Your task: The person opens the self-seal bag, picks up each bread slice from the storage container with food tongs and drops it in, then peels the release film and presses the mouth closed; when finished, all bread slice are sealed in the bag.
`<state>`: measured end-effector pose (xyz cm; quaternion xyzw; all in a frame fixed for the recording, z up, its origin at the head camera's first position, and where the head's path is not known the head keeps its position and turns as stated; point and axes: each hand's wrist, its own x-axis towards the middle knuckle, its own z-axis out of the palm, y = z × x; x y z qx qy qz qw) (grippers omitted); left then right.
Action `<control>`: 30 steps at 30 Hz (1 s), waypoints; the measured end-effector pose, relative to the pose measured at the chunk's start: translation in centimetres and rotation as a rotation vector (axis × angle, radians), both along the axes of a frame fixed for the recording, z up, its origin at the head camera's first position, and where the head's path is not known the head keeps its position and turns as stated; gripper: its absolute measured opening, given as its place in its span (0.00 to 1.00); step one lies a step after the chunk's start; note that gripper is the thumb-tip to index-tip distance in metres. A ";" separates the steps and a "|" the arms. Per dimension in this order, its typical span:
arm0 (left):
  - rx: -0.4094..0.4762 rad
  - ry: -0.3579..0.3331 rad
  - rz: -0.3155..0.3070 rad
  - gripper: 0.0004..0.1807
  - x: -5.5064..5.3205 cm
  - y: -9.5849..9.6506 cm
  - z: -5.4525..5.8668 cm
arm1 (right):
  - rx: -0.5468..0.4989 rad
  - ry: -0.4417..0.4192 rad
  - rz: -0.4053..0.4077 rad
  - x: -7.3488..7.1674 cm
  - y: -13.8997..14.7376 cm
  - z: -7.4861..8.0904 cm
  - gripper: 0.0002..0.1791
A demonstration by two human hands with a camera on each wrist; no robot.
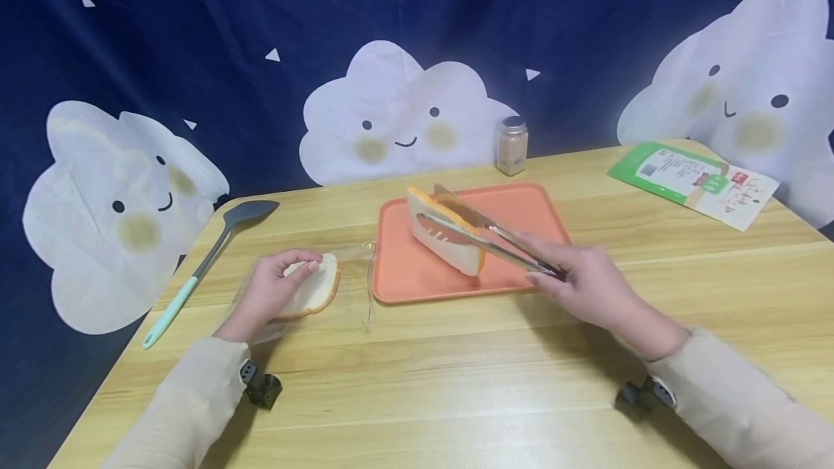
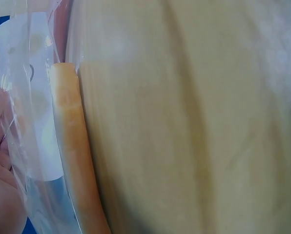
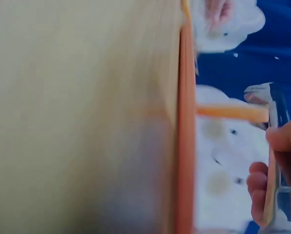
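My right hand [image 1: 580, 281] grips a pair of metal tongs [image 1: 495, 241]. Between the tongs' ends a slice of bread [image 1: 443, 241] is clamped, tilted on its edge over the coral tray [image 1: 547, 219]. In the right wrist view the slice [image 3: 233, 112] shows edge-on above the tray's rim [image 3: 187, 146]; whether it touches the tray I cannot tell. To the tray's left, my left hand [image 1: 270, 284] pinches the film of a clear plastic bag [image 2: 21, 78]. A second bread slice [image 1: 319, 288] lies inside this bag, its crust [image 2: 77, 141] facing the left wrist camera.
A grey spatula with a mint handle [image 1: 176, 310] lies at the table's left edge. Behind the tray stands a small jar with a dark lid [image 1: 512, 147]. A green and white packet [image 1: 697, 183] lies at the back right. A dark blue cloud-print curtain [image 1: 573, 35] hangs behind the table.
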<state>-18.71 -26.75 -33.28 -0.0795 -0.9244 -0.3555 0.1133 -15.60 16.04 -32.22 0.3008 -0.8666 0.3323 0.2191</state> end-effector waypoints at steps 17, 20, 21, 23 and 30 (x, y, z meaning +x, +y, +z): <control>0.024 -0.011 0.005 0.08 -0.1 0.0 0.0 | 0.065 -0.223 -0.034 -1.0 -1.0 -0.6 0.28; 0.030 -0.018 -0.002 0.08 -0.1 -0.1 0.0 | 0.070 -0.237 -0.042 -1.2 -1.0 -0.6 0.28; 0.030 -0.021 -0.003 0.09 -0.1 -0.1 0.0 | 0.074 -0.243 -0.040 -1.2 -1.0 -0.7 0.28; 0.028 -0.025 -0.004 0.09 0.0 0.0 0.0 | 0.080 -0.258 -0.034 -1.4 -1.0 -0.8 0.28; 0.040 -0.028 -0.020 0.09 0.0 0.2 0.2 | 0.063 -0.341 -0.029 -1.8 -0.9 -1.0 0.29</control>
